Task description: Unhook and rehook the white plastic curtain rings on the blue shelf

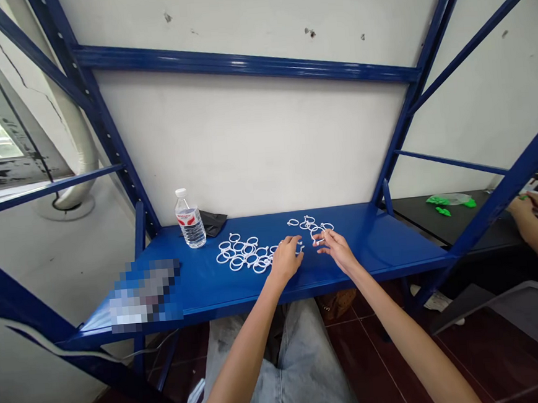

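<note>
Both my hands reach over a blue metal shelf [375,249]. My left hand [285,259] is curled, its fingertips pinching a small white plastic ring [300,247]. Close beside it, my right hand [335,249] pinches another white ring [319,240] at its fingertips. A loose pile of several white rings [242,253] lies to the left of my left hand. A smaller group of white rings [310,224] lies just beyond my hands toward the wall.
A clear water bottle [190,219] stands at the shelf's back left beside a dark cloth [213,221]. Blue rack posts [505,192] frame the shelf. Another person's arms [536,230] rest on a black table at right with green parts [450,201].
</note>
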### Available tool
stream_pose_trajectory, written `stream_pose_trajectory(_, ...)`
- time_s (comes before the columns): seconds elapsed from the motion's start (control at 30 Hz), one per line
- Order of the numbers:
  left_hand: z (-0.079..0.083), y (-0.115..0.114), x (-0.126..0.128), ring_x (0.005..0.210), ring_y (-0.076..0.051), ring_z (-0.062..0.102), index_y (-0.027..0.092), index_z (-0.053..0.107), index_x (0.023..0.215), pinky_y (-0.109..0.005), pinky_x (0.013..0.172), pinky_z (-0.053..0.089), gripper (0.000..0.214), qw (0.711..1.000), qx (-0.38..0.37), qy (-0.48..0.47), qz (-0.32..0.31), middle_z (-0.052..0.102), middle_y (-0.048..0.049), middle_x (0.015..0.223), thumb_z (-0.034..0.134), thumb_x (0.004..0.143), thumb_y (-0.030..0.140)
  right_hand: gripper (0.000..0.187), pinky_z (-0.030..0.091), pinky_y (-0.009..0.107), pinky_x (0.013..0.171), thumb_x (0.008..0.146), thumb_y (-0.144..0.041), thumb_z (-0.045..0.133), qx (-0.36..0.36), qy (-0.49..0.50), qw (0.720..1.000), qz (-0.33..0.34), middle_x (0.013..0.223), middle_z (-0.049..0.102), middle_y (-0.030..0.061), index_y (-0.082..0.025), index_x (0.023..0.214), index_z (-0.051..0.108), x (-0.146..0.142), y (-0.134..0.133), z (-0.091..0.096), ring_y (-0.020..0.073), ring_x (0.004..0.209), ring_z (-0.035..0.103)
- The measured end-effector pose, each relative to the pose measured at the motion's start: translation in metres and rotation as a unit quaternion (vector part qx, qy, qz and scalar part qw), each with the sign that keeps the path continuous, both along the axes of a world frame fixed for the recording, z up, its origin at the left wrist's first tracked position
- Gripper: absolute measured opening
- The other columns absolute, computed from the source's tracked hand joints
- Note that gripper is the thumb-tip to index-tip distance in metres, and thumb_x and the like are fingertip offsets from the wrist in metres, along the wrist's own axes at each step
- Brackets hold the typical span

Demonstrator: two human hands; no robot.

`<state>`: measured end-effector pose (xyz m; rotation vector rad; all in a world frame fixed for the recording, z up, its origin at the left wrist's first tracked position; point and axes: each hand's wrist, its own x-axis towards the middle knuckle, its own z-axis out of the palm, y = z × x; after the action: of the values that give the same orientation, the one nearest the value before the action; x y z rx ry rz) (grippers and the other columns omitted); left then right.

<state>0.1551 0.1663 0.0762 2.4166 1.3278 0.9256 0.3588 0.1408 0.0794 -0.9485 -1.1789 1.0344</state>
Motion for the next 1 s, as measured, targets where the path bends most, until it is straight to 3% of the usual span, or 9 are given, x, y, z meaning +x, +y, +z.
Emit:
stream_pose_trajectory(0.2,0.032,0.04,0.043,0.132,-0.033,0.064,0.019,0.057,0.147,-0.042,0.106,0.053,0.058,0.996,-0.044,0.074,-0.013,0.06,-0.0172,0.15,0.072,0.091,0.019,0.049,0.057,0.027,0.063,0.07,-0.061,0.093,-0.035,0.118,0.99,-0.061,0.112,0.078,0.0075,-0.022,0.086,0.068,-0.001,-0.002,-0.022,0.02,0.085,0.074)
stream_pose_trajectory(0.3,0.033,0.042,0.046,0.14,-0.036,0.058,0.018,0.057,0.147,-0.046,0.112,0.049,0.06,0.996,-0.019,0.083,-0.036,0.053,-0.0194,0.158,0.073,0.09,0.02,0.047,0.057,0.028,0.066,0.067,-0.057,0.096,-0.045,0.148,0.985,-0.079,0.109,0.079,0.0075,-0.022,0.087,0.072,0.005,-0.007,-0.032,0.0209,0.088,0.076)
stream_pose_trajectory(0.37,0.025,0.03,0.036,0.138,-0.033,0.059,0.019,0.059,0.146,-0.045,0.113,0.049,0.055,0.997,0.007,0.048,-0.065,0.057,-0.0168,0.155,0.069,0.092,0.022,0.045,0.059,0.03,0.072,0.067,-0.055,0.097,-0.039,0.161,0.983,-0.078,0.108,0.079,0.0079,-0.022,0.088,0.075,0.006,-0.011,-0.036,0.0226,0.094,0.076)
stream_pose_trajectory(0.47,0.013,0.004,0.012,0.12,-0.028,0.069,0.02,0.066,0.136,-0.041,0.105,0.053,0.043,0.995,0.014,-0.018,-0.101,0.074,-0.0109,0.129,0.067,0.094,0.028,0.044,0.06,0.032,0.083,0.068,-0.053,0.097,-0.038,0.16,0.985,-0.045,0.104,0.08,0.0087,-0.021,0.09,0.077,-0.005,-0.016,-0.039,0.0247,0.101,0.076)
stream_pose_trajectory(0.6,0.004,-0.022,-0.022,0.098,-0.023,0.074,0.02,0.075,0.115,-0.036,0.09,0.056,0.025,0.996,-0.001,-0.088,-0.033,0.08,-0.0074,0.107,0.062,0.097,0.031,0.044,0.062,0.036,0.089,0.07,-0.057,0.094,-0.047,0.122,0.991,0.023,0.1,0.08,0.009,-0.021,0.09,0.079,-0.041,-0.015,-0.038,0.027,0.103,0.076)
stream_pose_trajectory(0.7,-0.001,-0.026,-0.047,0.092,-0.022,0.074,0.021,0.076,0.112,-0.033,0.085,0.055,0.022,0.994,-0.007,-0.108,0.023,0.081,-0.0066,0.102,0.063,0.097,0.031,0.045,0.063,0.04,0.09,0.072,-0.06,0.092,-0.044,0.094,0.993,0.06,0.101,0.08,0.0089,-0.021,0.09,0.079,-0.07,-0.01,-0.036,0.0289,0.103,0.076)
stream_pose_trajectory(0.83,-0.007,-0.026,-0.078,0.088,-0.022,0.072,0.022,0.078,0.098,-0.033,0.083,0.053,0.021,0.996,0.036,-0.062,0.044,0.08,-0.0063,0.096,0.06,0.1,0.033,0.046,0.064,0.039,0.083,0.078,-0.062,0.086,-0.03,0.018,0.995,0.096,0.101,0.079,0.0098,-0.02,0.094,0.076,-0.092,0.001,-0.033,0.0281,0.097,0.077)
stream_pose_trajectory(1.0,-0.013,-0.029,-0.107,0.086,-0.021,0.071,0.022,0.076,0.095,-0.032,0.081,0.05,0.021,0.996,0.045,-0.054,0.056,0.079,-0.0053,0.093,0.058,0.101,0.031,0.06,0.061,0.033,0.075,0.081,-0.053,0.083,0.039,-0.143,0.986,0.071,0.13,0.073,0.0114,-0.025,0.132,0.068,-0.102,0.015,-0.029,0.0235,0.096,0.074)
